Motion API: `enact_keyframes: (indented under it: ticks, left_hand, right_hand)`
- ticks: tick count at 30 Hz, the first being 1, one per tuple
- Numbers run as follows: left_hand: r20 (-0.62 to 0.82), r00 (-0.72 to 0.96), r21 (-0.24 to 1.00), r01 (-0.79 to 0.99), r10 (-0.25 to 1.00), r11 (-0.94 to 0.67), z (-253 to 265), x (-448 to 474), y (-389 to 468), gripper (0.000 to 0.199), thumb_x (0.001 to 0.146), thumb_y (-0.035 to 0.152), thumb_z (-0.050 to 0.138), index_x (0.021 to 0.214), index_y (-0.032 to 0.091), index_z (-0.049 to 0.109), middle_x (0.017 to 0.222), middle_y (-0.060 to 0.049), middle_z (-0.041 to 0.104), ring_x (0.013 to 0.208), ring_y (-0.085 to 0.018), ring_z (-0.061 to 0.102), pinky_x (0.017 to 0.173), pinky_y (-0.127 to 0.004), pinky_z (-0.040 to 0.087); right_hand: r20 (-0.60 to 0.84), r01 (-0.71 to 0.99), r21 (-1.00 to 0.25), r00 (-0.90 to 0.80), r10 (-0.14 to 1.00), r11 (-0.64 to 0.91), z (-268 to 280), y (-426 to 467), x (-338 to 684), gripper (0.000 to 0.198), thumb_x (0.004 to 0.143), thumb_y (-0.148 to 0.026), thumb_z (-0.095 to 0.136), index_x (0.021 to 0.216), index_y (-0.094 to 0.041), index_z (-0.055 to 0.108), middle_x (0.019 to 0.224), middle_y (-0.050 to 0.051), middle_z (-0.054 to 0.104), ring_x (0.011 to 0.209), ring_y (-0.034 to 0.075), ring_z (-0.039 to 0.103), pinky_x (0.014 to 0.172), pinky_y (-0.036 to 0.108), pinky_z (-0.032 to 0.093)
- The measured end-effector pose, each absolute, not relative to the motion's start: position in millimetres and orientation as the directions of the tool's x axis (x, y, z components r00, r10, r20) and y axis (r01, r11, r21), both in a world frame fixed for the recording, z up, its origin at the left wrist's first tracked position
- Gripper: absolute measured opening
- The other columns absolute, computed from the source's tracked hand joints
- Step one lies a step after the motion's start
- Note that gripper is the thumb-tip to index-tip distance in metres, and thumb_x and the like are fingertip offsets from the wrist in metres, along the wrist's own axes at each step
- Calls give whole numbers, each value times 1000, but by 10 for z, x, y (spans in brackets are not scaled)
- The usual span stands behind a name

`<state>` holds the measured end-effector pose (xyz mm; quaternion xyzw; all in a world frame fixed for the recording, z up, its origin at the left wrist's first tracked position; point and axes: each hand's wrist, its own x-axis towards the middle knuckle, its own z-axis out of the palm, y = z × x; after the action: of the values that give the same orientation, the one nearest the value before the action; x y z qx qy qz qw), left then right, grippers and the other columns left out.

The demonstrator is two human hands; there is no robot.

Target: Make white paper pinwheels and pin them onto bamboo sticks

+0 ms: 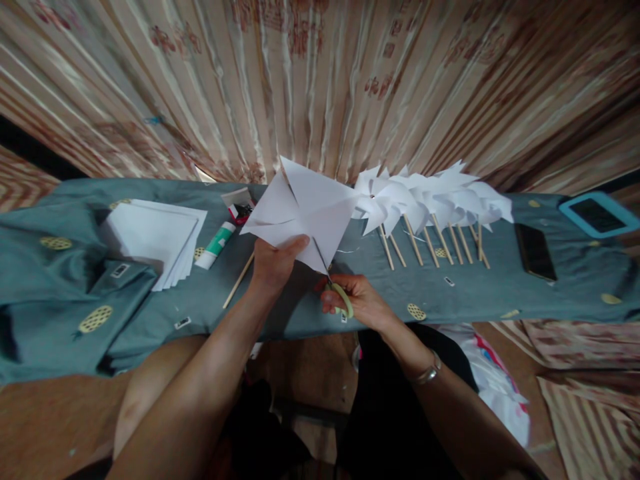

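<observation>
My left hand point(275, 265) is closed on the lower edge of a white paper square point(320, 207), thumb on top, holding it above the table. Slits run inward from several of its corners. In my right hand point(356, 300) is a pair of scissors point(344, 301) with pale green handles, fingers through the loops. The blades meet the paper's bottom corner, at a slit there. Partly behind my left hand, a thin wooden stick point(239, 280) lies on the cloth. Finished paper pinwheels point(385, 200) on wooden sticks lie in an overlapping row right of the paper.
A stack of white paper point(155, 237) lies at left, near a green-and-white glue tube point(216, 245) and a small open box point(240, 203). A dark phone point(535, 251) and a blue-framed tablet point(599, 215) lie at right. Grey-green cloth point(380, 300) covers the table; a curtain point(320, 87) hangs behind.
</observation>
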<state>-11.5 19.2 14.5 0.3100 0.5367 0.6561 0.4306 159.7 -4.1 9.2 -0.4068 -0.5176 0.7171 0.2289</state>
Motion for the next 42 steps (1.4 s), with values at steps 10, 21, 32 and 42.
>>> enact_keyframes:
  ticks: [10,21,32,42]
  left_hand:
    - [-32,-395,964,-253,918,-75,108,-100,183,24,55,24,84,75,20,71,83,-2,75,73,-21,68,73,-34,56]
    - [-41,-403,963,-261,914,-72,103,-107,183,26,54,23,84,75,17,72,80,-3,74,72,-20,67,72,-33,55]
    - [-60,-383,962,-269,922,-49,179,-83,147,24,56,23,82,76,18,71,81,-3,74,72,-20,67,72,-32,54]
    - [-69,-381,972,-235,922,-24,185,-72,134,26,55,26,81,76,15,69,77,-4,72,69,-19,64,69,-32,53]
  right_hand:
    - [-330,106,-939,-544,772,-327,114,-44,1596,49,61,-62,82,78,-18,67,58,-3,64,49,9,55,47,21,43]
    - [-339,81,-932,-541,770,-353,103,-41,1579,47,59,-56,85,77,-17,67,56,-3,63,48,8,54,47,21,42]
    - [-382,88,-914,-520,764,-397,138,-45,1564,48,54,-56,87,73,-18,66,56,-3,65,48,8,54,46,20,42]
    - [-373,64,-915,-512,774,-398,113,-36,1564,48,54,-55,88,73,-17,66,54,-3,63,48,8,53,47,21,41]
